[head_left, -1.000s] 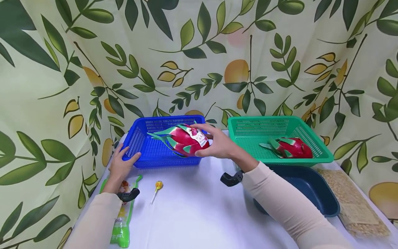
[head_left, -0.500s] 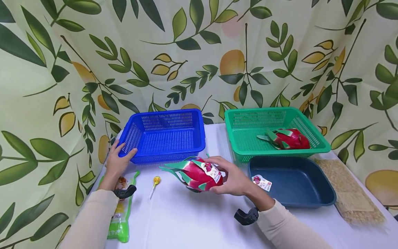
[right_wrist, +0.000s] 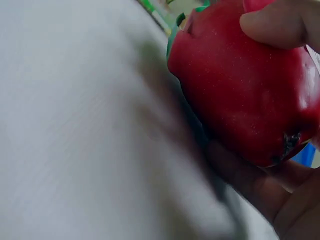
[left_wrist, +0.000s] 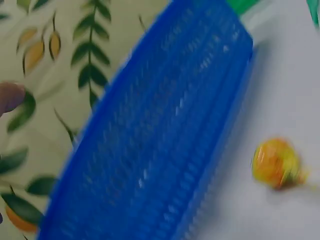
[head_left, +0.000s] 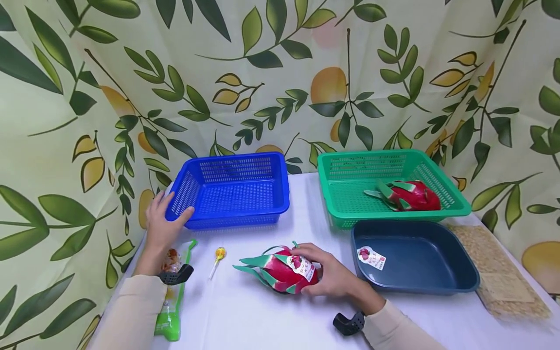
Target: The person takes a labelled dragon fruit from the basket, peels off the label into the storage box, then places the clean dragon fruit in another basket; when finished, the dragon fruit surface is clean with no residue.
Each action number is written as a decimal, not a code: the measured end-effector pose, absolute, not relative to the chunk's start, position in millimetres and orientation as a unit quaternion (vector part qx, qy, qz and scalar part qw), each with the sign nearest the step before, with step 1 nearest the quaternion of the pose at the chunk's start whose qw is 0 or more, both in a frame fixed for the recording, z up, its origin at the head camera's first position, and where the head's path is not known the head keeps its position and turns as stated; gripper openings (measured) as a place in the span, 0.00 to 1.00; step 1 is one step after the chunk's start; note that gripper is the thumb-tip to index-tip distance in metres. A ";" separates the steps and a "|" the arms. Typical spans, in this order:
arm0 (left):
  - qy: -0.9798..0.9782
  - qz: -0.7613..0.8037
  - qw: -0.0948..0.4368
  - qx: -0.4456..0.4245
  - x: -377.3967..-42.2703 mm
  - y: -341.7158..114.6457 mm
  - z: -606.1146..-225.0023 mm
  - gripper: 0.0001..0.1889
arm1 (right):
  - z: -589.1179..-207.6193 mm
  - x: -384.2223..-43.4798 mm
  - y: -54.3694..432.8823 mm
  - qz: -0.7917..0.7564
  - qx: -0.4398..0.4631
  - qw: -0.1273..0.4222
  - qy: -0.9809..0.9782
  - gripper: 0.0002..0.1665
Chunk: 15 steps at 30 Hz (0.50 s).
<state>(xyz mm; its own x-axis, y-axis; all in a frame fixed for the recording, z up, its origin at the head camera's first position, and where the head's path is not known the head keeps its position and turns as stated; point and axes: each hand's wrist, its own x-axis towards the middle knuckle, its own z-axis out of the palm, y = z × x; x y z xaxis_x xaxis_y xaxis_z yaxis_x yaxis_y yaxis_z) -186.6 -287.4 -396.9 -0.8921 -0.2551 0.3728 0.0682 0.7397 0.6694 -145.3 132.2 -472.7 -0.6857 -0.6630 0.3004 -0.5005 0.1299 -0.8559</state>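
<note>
My right hand (head_left: 331, 272) grips a red dragon fruit (head_left: 280, 273) with green leafy tips and a white sticker, low over the white table. In the right wrist view, the thumb (right_wrist: 280, 24) and fingers lie round the smooth end of the fruit (right_wrist: 245, 85). At the near left corner of the blue basket (head_left: 238, 221), my left hand (head_left: 163, 226) has its fingers and thumb spread. The left wrist view has the basket wall (left_wrist: 155, 130) blurred, with one fingertip (left_wrist: 11, 96) at the left edge.
A lollipop (head_left: 220, 253) and a green snack packet (head_left: 172, 306) lie at left, the packet partly under my left arm. Back right stands a green basket (head_left: 345, 211) holding another dragon fruit (head_left: 415, 195). Before it sit a dark blue tub (head_left: 420, 272) with a sticker and a grain bag (head_left: 503, 277).
My right hand has brought the dragon fruit from in front of the blue basket down toward the table and nearer to me. The left hand stays at the basket's corner.
</note>
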 end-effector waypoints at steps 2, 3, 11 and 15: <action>-0.895 -0.357 0.266 0.004 -177.9 -275.8 -394.9 0.39 | -477.0 -144.2 133.4 -0.523 -0.389 0.076 0.755 0.47; -0.890 -0.357 0.281 -0.022 -173.1 -269.4 -393.5 0.38 | -478.4 -143.8 133.7 -0.517 -0.389 0.076 0.759 0.47; -0.867 -0.406 0.226 -0.183 -139.3 -220.7 -390.1 0.44 | -479.6 -145.6 130.6 -0.504 -0.390 0.089 0.766 0.52; -0.859 -0.429 0.148 -0.236 -132.8 -196.6 -395.2 0.50 | -482.7 -148.8 131.7 -0.503 -0.401 0.081 0.761 0.53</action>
